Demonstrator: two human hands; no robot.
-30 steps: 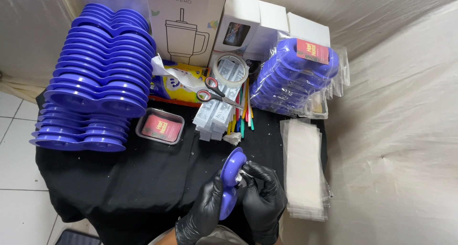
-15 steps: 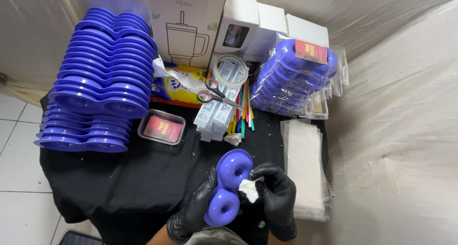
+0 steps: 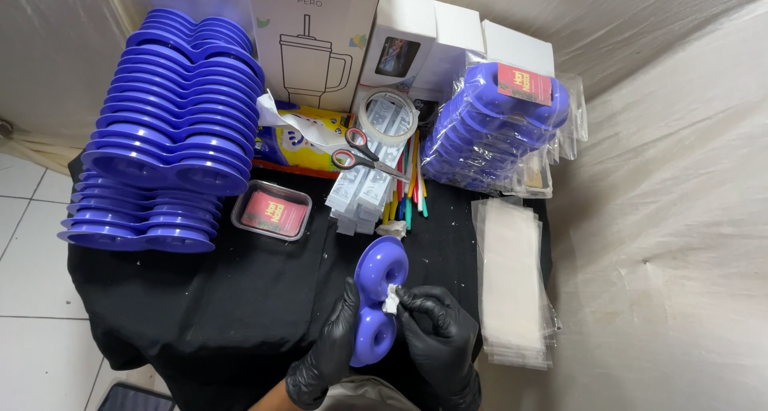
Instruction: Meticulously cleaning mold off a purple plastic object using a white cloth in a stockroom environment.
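Both of my hands wear black gloves, low in the middle of the view. My left hand (image 3: 330, 349) grips the left edge of a purple double-ring plastic piece (image 3: 376, 299), held upright over the black cloth. My right hand (image 3: 436, 339) pinches a small white wad of tissue (image 3: 391, 298) against the narrow waist of that piece, between its two rings.
A tall stack of the same purple pieces (image 3: 164, 123) stands at the back left. Bagged purple pieces (image 3: 496, 123) pile at the back right, with clear plastic bags (image 3: 512, 283) lying in front of them. Scissors (image 3: 364, 157), a tape roll (image 3: 386, 115), a small red-labelled tray (image 3: 270, 211), coloured sticks and boxes fill the middle.
The purple piece turned from edge-on to face-on. The white wad moved from the piece's right side up to its waist, and my right hand shifted inward with it.
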